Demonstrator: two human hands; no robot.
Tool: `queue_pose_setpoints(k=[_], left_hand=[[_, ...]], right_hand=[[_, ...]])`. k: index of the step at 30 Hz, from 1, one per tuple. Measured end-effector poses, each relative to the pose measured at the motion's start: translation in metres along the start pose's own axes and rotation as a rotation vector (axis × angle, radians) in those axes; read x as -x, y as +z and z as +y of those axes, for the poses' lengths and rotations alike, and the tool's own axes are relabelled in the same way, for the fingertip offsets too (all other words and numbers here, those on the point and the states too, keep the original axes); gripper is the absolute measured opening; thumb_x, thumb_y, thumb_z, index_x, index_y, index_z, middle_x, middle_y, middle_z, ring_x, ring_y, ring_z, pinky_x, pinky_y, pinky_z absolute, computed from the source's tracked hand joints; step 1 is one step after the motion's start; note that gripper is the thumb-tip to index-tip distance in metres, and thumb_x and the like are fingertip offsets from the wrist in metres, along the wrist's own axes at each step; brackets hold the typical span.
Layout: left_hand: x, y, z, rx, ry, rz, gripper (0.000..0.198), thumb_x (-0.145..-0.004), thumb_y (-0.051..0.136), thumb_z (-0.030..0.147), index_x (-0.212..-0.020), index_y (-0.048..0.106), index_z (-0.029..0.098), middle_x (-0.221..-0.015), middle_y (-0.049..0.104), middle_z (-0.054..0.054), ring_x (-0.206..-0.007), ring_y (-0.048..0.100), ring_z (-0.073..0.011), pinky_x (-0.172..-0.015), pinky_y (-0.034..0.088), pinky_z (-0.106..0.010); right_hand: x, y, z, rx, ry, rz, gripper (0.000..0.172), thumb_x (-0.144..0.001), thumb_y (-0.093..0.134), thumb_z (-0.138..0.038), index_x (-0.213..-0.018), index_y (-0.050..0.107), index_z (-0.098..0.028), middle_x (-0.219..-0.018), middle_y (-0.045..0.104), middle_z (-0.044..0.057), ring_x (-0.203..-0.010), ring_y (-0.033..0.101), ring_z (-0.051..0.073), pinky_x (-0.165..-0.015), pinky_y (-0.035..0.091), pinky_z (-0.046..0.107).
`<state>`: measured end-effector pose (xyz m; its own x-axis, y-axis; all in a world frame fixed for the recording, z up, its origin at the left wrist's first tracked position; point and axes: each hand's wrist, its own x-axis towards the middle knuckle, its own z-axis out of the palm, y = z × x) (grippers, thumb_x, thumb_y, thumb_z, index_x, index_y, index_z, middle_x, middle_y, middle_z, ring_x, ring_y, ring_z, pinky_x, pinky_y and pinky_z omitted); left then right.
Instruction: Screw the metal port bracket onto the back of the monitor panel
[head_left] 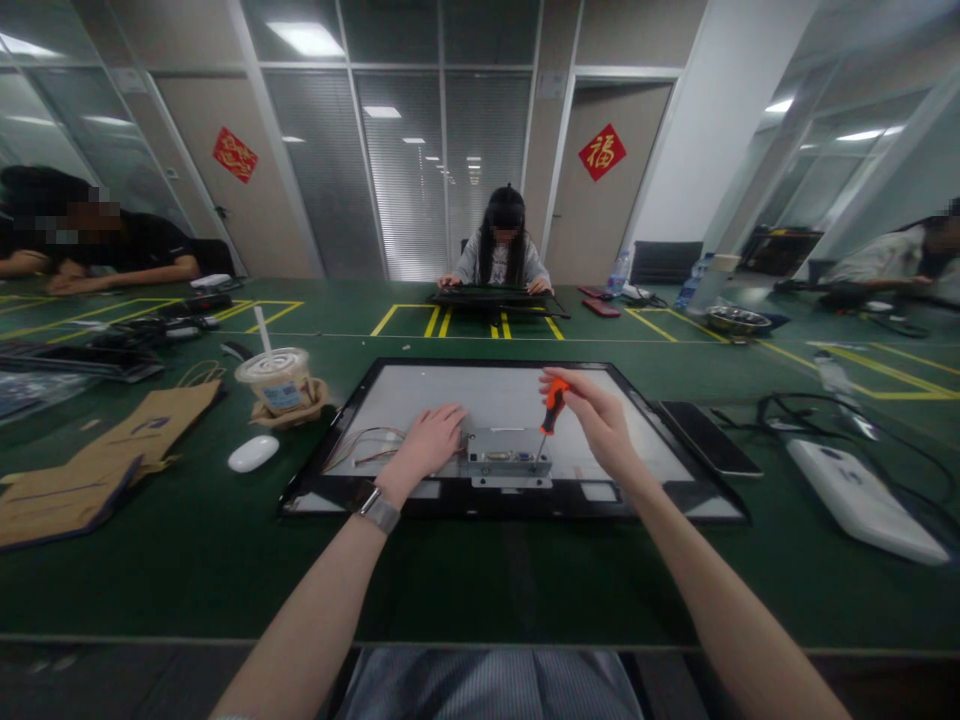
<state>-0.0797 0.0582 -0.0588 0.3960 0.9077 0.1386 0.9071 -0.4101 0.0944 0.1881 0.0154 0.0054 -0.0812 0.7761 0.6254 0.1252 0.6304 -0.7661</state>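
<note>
While the right hand (pixel 600 420) has its fingers clamped round the orange handle of the screwdriver (pixel 553 405), the blade slants down towards seven o'clock and its tip meets the top edge of the metal control box (pixel 506 462). That box sits on the back of the display panel (pixel 420 385), which lies face down on the green table (pixel 480 570) at the person's twelve o'clock. The left hand (pixel 427 440) rests at the box's nine o'clock, fingers close together and laid on the panel, gripping nothing that shows. Thin wires (pixel 367 445) loop out at that hand's nine o'clock.

The tip is too small to tell whether it is seated in a screw. Since the tool is tilted, not upright, I judge it could cam out, skid across the box and scratch the panel or jab the left fingers just beside it. A loosened screw could roll under the box, and a sliding palm might snag the wires.

A lidded cup (pixel 276 380) stands at the panel's ten o'clock, near enough to spill if knocked; a white mouse (pixel 253 453) lies at nine and a dark phone (pixel 709 438) at three
</note>
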Motion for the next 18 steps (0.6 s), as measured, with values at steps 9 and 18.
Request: queue_pose_setpoints(k=[9, 18], left_hand=[[-0.0003, 0.0006, -0.0010, 0.009, -0.009, -0.010, 0.048, -0.102, 0.031, 0.023, -0.146, 0.051, 0.021, -0.157, 0.048, -0.009, -0.145, 0.045, -0.0244, -0.121, 0.034, -0.048], [0.0004, -0.0004, -0.0004, 0.014, -0.010, -0.015, 0.048, -0.103, 0.032, 0.023, -0.147, 0.051, 0.020, -0.157, 0.047, -0.009, -0.145, 0.045, -0.0244, -0.122, 0.033, -0.049]], right_hand=[[-0.0002, -0.0014, 0.0067, 0.018, -0.034, 0.022, 0.019, -0.085, 0.073, -0.035, -0.103, 0.077, -0.030, -0.095, 0.065, 0.003, -0.084, 0.064, 0.019, -0.081, 0.057, 0.037], [-0.0002, -0.0004, 0.0049, 0.007, 0.021, -0.003, 0.028, -0.092, 0.064, -0.038, -0.116, 0.074, -0.027, -0.095, 0.071, 0.004, -0.084, 0.067, 0.020, -0.083, 0.057, 0.041]])
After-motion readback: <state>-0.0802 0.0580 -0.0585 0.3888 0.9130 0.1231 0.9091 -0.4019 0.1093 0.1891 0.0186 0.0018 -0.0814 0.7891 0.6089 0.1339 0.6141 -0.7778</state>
